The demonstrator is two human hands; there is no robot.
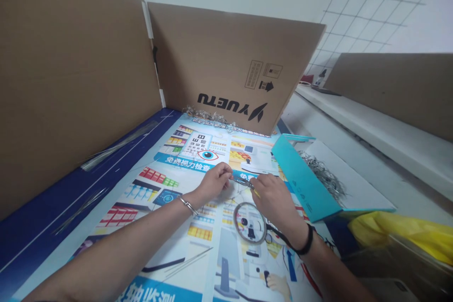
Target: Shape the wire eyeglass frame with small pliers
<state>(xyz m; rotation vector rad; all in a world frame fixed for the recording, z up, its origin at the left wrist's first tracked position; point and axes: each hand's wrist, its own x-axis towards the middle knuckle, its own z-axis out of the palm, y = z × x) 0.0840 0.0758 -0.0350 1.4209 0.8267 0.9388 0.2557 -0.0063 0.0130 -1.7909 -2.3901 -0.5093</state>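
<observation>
My right hand (274, 198) is wrapped around a pair of pliers (244, 181), with a bit of yellow handle showing and the metal jaws pointing left. The jaws reach close to the fingertips of my left hand (215, 181), which is closed in a pinch on a thin wire, mostly hidden by the fingers. Below the hands a round coil of wire (235, 224) lies on the printed table cover (208, 264). Several straight wires (187, 262) rest on the cover beneath my left forearm.
A turquoise box (300, 184) at the right holds a heap of wire pieces (323, 174). Cardboard panels (219, 56) stand behind and at the left. Clear tangled bits (212, 117) lie along the back panel. More wires (79, 207) lie at the left, and yellow plastic (403, 231) at the right.
</observation>
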